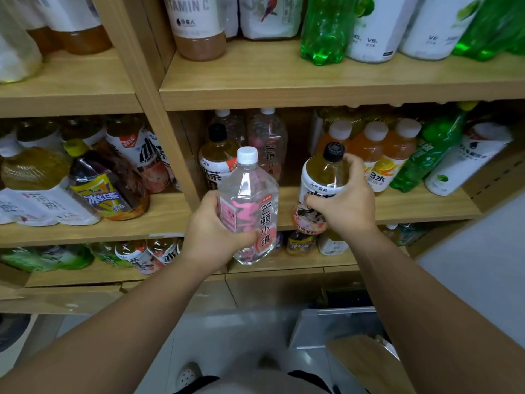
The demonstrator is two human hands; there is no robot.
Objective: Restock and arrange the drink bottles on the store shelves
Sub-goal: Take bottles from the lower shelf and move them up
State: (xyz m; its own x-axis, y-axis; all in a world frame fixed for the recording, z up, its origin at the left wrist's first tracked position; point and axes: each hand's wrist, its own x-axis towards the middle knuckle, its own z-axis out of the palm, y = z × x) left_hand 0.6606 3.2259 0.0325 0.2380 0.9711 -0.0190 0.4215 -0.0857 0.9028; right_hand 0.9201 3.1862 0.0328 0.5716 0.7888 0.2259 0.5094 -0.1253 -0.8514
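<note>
Two bare forearms (127,322) extended, left hand (211,228) gripping a clear bottle (250,194) before the middle shelf (403,207), right hand (348,204) clasping a tea bottle (322,177) beside it, label partly hidden by fingers (314,204), rear bottles (267,135) shadowed, top-shelf bottles (326,29) cropped.

- I log one view only: head camera, wide-angle, worn by the person.
- It faces forward and down at the wooden shelves (284,89), close in front of them.
- Floor (468,265) shows lower right; shelf uprights lean in frame.
</note>
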